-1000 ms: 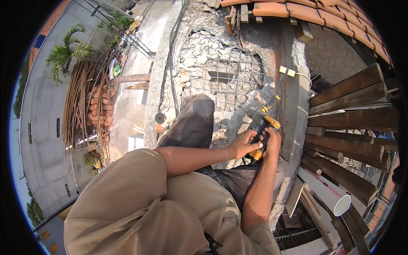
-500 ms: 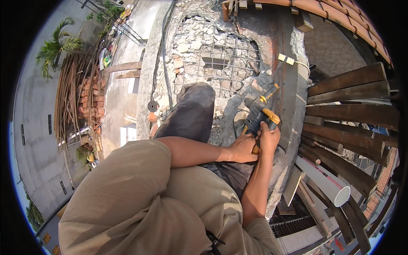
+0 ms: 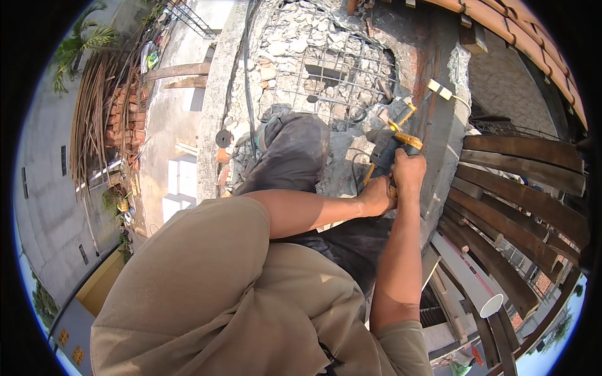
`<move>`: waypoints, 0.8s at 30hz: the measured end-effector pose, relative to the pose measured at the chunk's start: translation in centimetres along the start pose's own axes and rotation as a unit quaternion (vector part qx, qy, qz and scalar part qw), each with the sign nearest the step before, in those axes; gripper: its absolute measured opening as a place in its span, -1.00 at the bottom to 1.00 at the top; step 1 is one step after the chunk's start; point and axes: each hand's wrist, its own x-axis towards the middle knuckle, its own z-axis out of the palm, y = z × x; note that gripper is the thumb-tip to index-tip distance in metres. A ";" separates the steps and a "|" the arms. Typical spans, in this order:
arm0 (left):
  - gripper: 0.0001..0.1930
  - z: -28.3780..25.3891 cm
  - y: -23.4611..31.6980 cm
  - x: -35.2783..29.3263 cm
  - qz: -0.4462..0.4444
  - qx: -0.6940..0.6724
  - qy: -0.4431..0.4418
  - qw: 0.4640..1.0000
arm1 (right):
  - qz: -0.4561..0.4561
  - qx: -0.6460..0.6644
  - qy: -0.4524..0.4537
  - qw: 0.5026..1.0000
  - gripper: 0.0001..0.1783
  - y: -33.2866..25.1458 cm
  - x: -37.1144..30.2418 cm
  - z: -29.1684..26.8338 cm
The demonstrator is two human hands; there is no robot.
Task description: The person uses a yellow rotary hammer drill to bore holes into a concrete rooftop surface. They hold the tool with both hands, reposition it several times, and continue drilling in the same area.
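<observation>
Left hand (image 3: 377,197) and right hand (image 3: 410,168) clamp around yellow-black hammer drill (image 3: 383,152), near-side of rebar mesh (image 3: 343,76), to its right. Most fingertips hidden behind grip; drill's front end hard to make out.

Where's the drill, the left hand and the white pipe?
Drill (image 3: 384,151): head view, on its dark body.
Left hand (image 3: 377,197): head view, on its back.
White pipe (image 3: 467,274): head view, on its side.

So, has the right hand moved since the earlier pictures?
Yes, forward: the right hand is now closer to the pale yellow block.
</observation>
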 end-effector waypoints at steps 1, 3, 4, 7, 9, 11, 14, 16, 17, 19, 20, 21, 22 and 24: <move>-0.39 -0.3 1.0 0.3 0.000 -0.017 0.012 1.000 | 0.012 0.005 -0.013 1.000 -0.64 -1.1 0.5 -0.4; -0.39 -1.3 3.1 0.8 -0.056 -0.024 0.021 0.998 | 0.024 -0.004 -0.038 0.999 -0.64 -2.9 1.0 -0.8; -0.40 -1.8 3.9 1.0 -0.074 -0.033 0.023 0.996 | 0.042 -0.016 -0.037 0.998 -0.64 -3.5 1.0 -0.8; -0.40 -3.7 5.3 1.9 -0.061 -0.042 0.032 0.997 | -0.003 -0.035 -0.052 0.998 -0.65 -5.2 1.9 -0.2; -0.37 -4.2 5.5 2.1 -0.106 -0.068 -0.015 0.992 | 0.029 -0.058 -0.064 0.996 -0.65 -5.6 2.1 0.4; -0.34 -4.6 5.4 2.4 -0.096 -0.091 0.041 0.990 | 0.007 -0.070 -0.063 0.996 -0.65 -6.4 2.9 1.6; -0.35 -5.3 5.1 2.6 -0.113 -0.107 0.011 0.988 | -0.010 -0.086 -0.046 0.995 -0.66 -6.8 3.2 2.5; -0.45 -5.8 5.1 2.3 -0.114 -0.061 0.020 0.991 | 0.009 -0.061 -0.061 0.996 -0.67 -6.8 3.1 2.8; -0.42 -6.3 5.2 2.5 -0.109 -0.067 0.007 0.992 | 0.011 -0.056 -0.058 0.997 -0.68 -6.8 3.2 2.8; -0.41 -6.9 5.3 2.6 -0.086 -0.058 -0.005 0.995 | -0.003 -0.044 -0.056 0.997 -0.70 -6.8 3.3 2.9; -0.40 -6.9 5.4 2.5 -0.080 -0.057 -0.020 0.995 | 0.032 -0.041 -0.052 0.997 -0.70 -6.6 3.2 2.8; -0.40 -6.9 5.5 2.6 -0.081 -0.070 -0.005 0.994 | 0.039 -0.026 -0.054 0.997 -0.71 -6.7 3.4 2.9; -0.39 -6.9 5.6 2.9 -0.068 -0.079 0.021 0.994 | 0.032 -0.006 -0.047 0.998 -0.72 -6.8 3.7 3.0; -0.41 -6.0 5.8 2.5 -0.083 -0.069 0.045 0.993 | 0.065 0.020 -0.056 0.996 -0.77 -6.5 3.6 2.6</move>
